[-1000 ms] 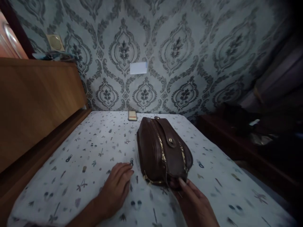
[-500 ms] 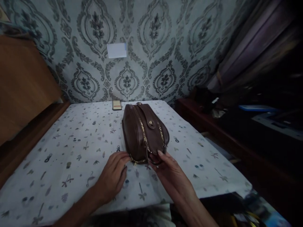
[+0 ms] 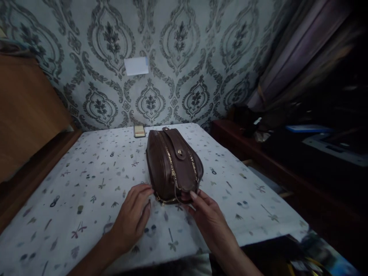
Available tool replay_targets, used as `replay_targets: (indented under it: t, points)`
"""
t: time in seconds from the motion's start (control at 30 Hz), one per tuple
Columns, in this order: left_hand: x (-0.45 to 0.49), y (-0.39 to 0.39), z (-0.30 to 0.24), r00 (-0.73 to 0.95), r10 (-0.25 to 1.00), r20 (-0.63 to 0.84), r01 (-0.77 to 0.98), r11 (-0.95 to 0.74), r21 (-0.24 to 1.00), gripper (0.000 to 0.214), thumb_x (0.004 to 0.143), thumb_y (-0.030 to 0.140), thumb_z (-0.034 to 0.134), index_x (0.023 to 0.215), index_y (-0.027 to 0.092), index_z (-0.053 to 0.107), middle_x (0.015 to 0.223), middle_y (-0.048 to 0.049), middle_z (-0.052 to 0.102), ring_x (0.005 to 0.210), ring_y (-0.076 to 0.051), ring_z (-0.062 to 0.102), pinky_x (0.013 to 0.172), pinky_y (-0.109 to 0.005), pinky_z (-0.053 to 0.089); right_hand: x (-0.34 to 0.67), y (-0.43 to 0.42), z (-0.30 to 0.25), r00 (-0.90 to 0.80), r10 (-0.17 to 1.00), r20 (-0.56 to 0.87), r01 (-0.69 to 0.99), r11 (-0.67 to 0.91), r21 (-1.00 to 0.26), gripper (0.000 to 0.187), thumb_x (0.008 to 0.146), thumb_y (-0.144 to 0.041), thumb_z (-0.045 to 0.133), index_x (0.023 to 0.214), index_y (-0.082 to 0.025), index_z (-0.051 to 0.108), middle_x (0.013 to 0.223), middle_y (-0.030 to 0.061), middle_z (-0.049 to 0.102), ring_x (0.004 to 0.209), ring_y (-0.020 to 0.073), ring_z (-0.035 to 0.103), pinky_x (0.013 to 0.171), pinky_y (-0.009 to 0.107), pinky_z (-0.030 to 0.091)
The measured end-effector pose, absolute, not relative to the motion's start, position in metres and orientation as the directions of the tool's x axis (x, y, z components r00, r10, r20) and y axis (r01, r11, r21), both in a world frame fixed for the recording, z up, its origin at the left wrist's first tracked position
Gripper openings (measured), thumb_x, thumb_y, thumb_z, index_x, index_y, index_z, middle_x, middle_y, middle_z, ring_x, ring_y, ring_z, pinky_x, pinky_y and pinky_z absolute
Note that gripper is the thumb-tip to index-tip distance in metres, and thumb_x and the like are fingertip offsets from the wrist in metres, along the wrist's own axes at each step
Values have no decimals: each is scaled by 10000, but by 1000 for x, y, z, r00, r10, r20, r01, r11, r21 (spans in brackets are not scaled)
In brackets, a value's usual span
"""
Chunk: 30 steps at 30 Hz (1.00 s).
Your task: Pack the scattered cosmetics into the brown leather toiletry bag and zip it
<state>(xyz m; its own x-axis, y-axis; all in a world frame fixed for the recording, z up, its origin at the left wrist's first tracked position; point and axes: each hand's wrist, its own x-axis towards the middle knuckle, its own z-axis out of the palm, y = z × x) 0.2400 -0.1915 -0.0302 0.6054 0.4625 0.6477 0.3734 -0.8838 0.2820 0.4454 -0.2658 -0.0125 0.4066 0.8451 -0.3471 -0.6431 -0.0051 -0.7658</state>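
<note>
A brown leather pouch (image 3: pixel 169 163) with two gold zips and a snap strap lies on a white patterned tablecloth (image 3: pixel 86 184). My left hand (image 3: pixel 132 218) rests flat on the cloth with fingers stretched out, its tips touching the pouch's near left corner. My right hand (image 3: pixel 207 220) reaches the pouch's near end, fingers curled against it by a zip pull; what they pinch is hidden.
A small tan box (image 3: pixel 139 131) sits at the table's far edge by the patterned wall. A wooden headboard (image 3: pixel 25 115) stands at left. Dark furniture with clutter (image 3: pixel 287 153) and a curtain fill the right. A white paper (image 3: pixel 136 66) is stuck on the wall.
The view swung right and pulled back. Both hands closed in on the pouch's near end; the left hand slid right to touch its corner. The pouch stays put.
</note>
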Motion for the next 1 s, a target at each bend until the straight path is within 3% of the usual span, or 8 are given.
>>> replay_targets:
  t: [0.17, 0.27, 0.4, 0.5, 0.6, 0.8, 1.0]
  points:
    - [267, -197, -24, 674, 226, 703, 318, -948, 0, 470, 878, -24, 448, 1323, 104, 528, 1368, -187, 562, 1387, -274, 428, 1140, -478, 403, 452, -267, -21, 451, 843, -293, -572, 22, -820, 381, 527, -378, 935, 759, -189, 699, 835, 35, 750, 830, 202, 665, 781, 289, 491]
    - [273, -197, -26, 696, 191, 692, 290, -957, -28, 448, 873, -19, 456, 1293, 97, 558, 1333, -179, 599, 1382, -275, 438, 1167, -493, 368, 457, -270, -26, 467, 842, -270, -502, 1, -865, 394, 562, -420, 909, 812, -188, 712, 865, 48, 747, 851, 227, 662, 816, 326, 500]
    - [264, -189, -27, 649, 272, 710, 247, -959, 141, 435, 905, 29, 485, 1330, 116, 508, 1308, -178, 610, 1346, -261, 485, 1134, -468, 432, 472, -269, -31, 583, 789, -193, -368, 45, -929, 436, 624, -540, 847, 868, -201, 722, 868, 39, 721, 851, 226, 635, 804, 329, 500]
    - [259, -181, -33, 551, 524, 649, 335, -852, 403, 478, 954, 131, 486, 1423, 178, 402, 1390, -182, 550, 1333, -260, 516, 1052, -438, 520, 484, -257, -29, 676, 732, -79, -236, 114, -965, 418, 694, -563, 795, 926, -224, 716, 910, 27, 703, 896, 219, 621, 827, 318, 492]
    - [263, -176, -47, 492, 707, 508, 364, -697, 618, 584, 974, 231, 503, 1505, 213, 261, 1432, -196, 520, 1297, -278, 568, 979, -443, 576, 487, -241, -24, 696, 718, 25, -103, 134, -986, 426, 789, -586, 703, 1055, -253, 704, 1114, 30, 702, 1043, 227, 608, 914, 321, 467]
    - [261, -168, -70, 529, 730, 433, 277, -631, 724, 707, 946, 263, 569, 1551, 201, 208, 1499, -219, 470, 1360, -314, 518, 1032, -493, 540, 487, -228, -18, 634, 772, 50, -5, 68, -998, 495, 798, -578, 685, 1194, -281, 694, 1351, 39, 644, 1280, 282, 524, 1059, 352, 404]
    - [262, -132, -78, 488, 784, 384, 199, -528, 826, 688, 958, 209, 524, 1564, 221, 197, 1574, -188, 382, 1445, -295, 407, 1137, -539, 423, 508, -186, -6, 581, 810, -79, -253, 87, -964, 552, 725, -605, 729, 1197, -322, 692, 1352, 18, 661, 1274, 285, 567, 1035, 404, 454]
